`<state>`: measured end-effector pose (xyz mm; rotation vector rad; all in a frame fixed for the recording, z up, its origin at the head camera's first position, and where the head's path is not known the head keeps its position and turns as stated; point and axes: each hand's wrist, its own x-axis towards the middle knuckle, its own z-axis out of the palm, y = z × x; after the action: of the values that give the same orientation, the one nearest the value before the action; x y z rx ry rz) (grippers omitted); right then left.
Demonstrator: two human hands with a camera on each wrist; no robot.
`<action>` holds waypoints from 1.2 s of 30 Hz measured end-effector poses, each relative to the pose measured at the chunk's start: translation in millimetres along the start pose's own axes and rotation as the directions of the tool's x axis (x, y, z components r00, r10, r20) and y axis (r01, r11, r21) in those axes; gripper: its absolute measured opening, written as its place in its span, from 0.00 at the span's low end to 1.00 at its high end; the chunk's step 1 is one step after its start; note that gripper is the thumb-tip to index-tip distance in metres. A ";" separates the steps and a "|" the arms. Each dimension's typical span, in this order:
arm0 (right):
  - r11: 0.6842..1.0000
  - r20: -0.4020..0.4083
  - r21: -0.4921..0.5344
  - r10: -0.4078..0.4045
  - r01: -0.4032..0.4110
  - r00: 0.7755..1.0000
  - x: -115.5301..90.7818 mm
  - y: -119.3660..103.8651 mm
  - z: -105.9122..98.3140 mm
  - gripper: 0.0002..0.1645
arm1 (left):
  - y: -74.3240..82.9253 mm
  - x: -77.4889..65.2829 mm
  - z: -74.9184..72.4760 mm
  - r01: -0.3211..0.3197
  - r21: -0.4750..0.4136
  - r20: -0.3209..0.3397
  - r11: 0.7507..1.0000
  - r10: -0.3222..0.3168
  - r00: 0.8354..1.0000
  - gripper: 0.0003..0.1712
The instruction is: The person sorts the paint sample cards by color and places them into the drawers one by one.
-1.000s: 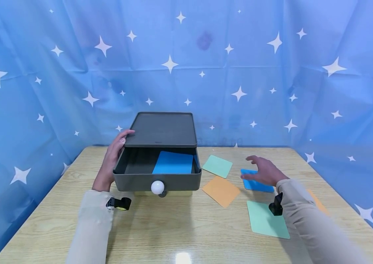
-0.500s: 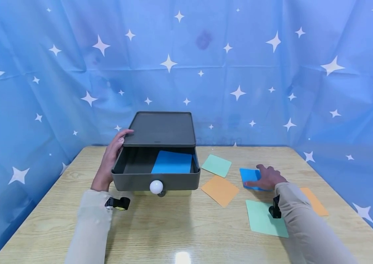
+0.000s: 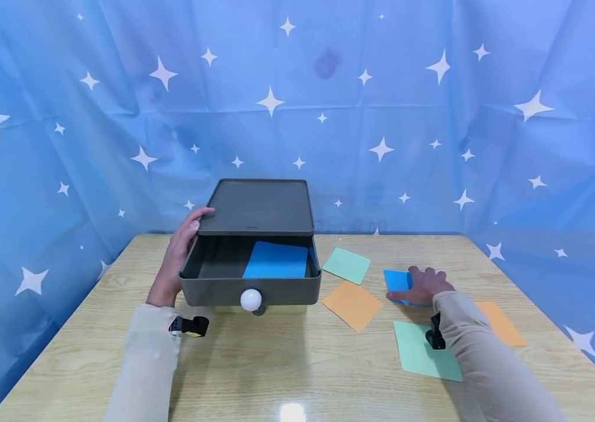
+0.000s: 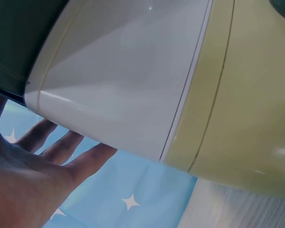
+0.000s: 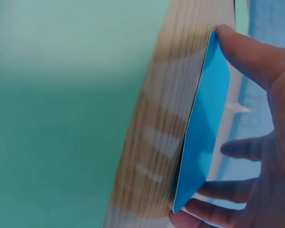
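Grasping a flat blue card [image 3: 396, 281] by opposite ends with the fingers of the right hand [image 3: 425, 286], on or just above the pale wooden counter [image 3: 350, 375], and resting loose, ungripping fingers of the left hand [image 3: 175, 258] against a dark-lidded drawer box [image 3: 257, 205]. Seemingly partway through: with another blue card [image 3: 276, 261] inside the pulled-out dark grey drawer [image 3: 213, 292], but with a small mint-green card [image 3: 347, 265], large mint-green card [image 3: 424, 357], middle orange card [image 3: 352, 306] and far-right orange card [image 3: 503, 325] left outside.
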<state>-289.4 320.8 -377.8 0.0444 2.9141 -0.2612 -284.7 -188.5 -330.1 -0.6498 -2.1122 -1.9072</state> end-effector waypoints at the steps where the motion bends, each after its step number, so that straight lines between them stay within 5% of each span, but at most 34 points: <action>1: 1.000 0.004 -0.006 0.002 -0.002 1.000 0.3 -1.1 0.0 0.66 | -0.5 -0.3 0.0 0.001 -0.004 0.000 1.000 -0.001 1.000 0.30; 14: 0.999 0.075 -0.004 0.041 -0.041 0.996 -2.9 -19.0 -6.6 0.59 | -0.4 -0.3 1.4 -0.010 -0.004 -0.009 1.000 0.010 1.000 0.29; 36: 1.000 0.024 -0.018 0.001 0.000 1.000 -4.4 -14.2 -8.7 0.60 | -1.3 -0.5 0.7 -0.019 -0.011 -0.003 1.000 0.019 1.000 0.29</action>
<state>-287.6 308.3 -366.0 0.0388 2.8921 -0.2340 -284.8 -187.9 -331.5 -0.6672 -2.0872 -1.9102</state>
